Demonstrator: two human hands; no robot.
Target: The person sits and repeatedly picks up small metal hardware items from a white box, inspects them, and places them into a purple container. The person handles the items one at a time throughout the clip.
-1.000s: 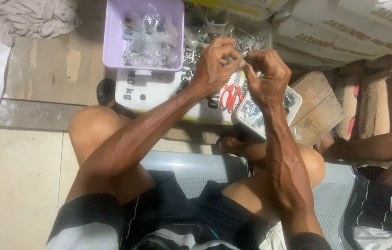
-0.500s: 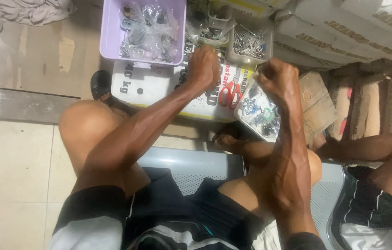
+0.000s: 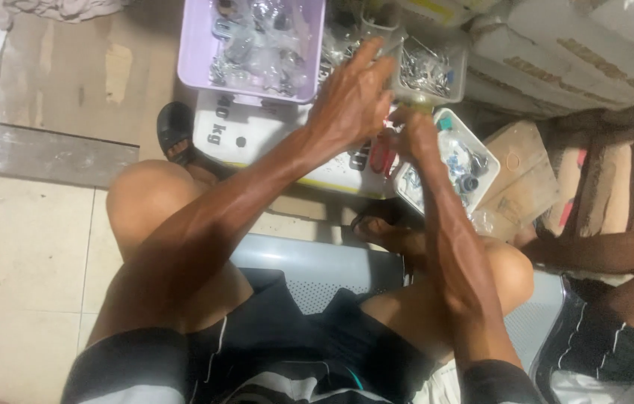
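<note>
The fingers of the left hand are spread apart, their tips laid against the clear plastic tub of small metal parts; nothing is seen clamped between them. The right hand is seen just beside and below, at the tub's lower edge, but its fingers are hidden behind the left hand, so their state cannot be told. The parts in the tub are too small and glinting to be made out. To the left, a lilac plastic tray of shiny clips is cut off by the top edge. A white rectangular tray of mixed bits is partly covered by the right forearm.
</note>
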